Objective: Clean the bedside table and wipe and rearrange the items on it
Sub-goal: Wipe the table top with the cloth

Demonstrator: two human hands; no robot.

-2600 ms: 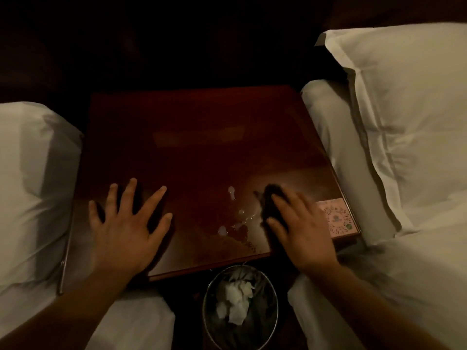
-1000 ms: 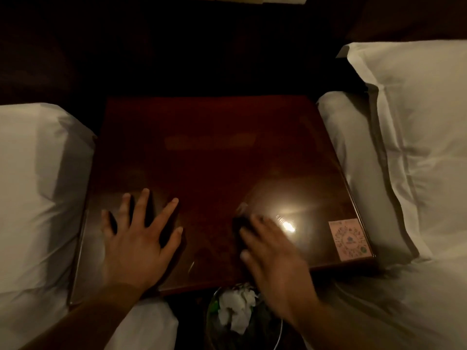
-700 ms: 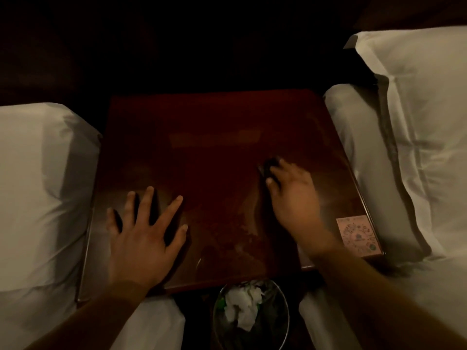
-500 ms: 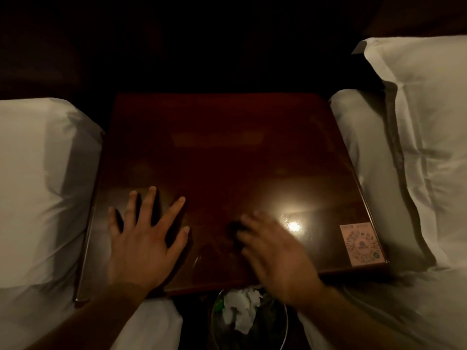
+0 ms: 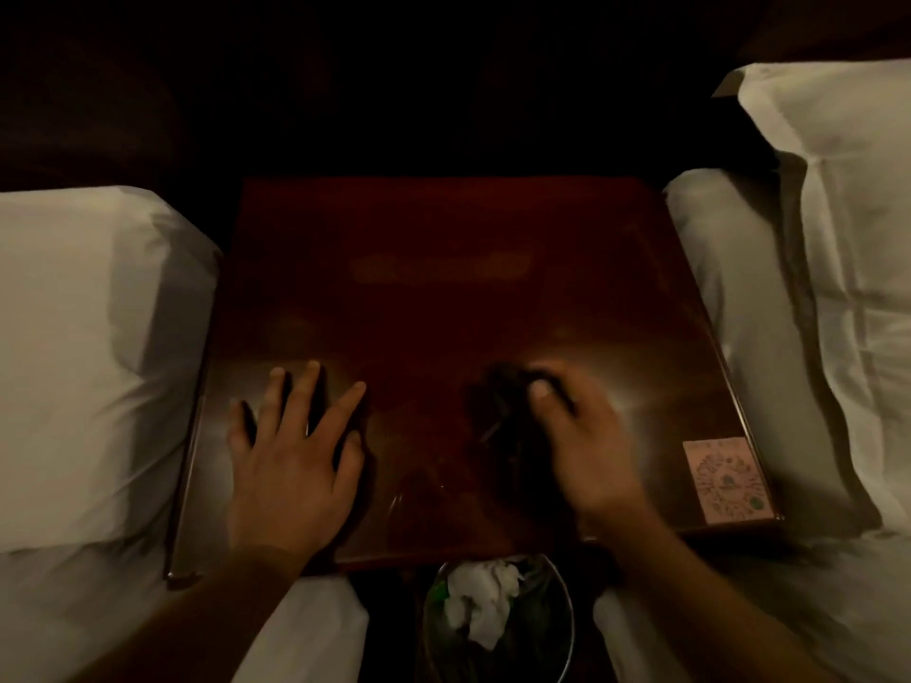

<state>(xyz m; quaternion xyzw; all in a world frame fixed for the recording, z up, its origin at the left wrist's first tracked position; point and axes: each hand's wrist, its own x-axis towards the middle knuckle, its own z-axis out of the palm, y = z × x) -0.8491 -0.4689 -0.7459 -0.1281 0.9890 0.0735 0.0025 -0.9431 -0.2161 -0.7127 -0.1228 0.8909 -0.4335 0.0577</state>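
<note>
Both my hands are down on the table (image 5: 443,288), a dark red-brown glossy top set between two white beds. My left hand (image 5: 291,456) lies flat near the front left part, palm down, fingers spread wide and holding nothing. My right hand (image 5: 581,451) is toward the front right of centre, blurred, pressing a dark cloth (image 5: 498,401) against the wood; the cloth bunches out past my fingertips on the left side, and one finger curls over its top. How tightly I grip it I cannot tell through the blur. A pale sheen of light shows on the top just right of that hand. A pink sticker (image 5: 724,480) sits in the front right corner, well apart from the cloth. Below the front edge, between my forearms, stands a round bin (image 5: 562,628) with crumpled white paper (image 5: 480,598) inside. A pillow (image 5: 838,214) lies on the right bed (image 5: 749,313), and the left bed (image 5: 84,362) touches the table's side.
</note>
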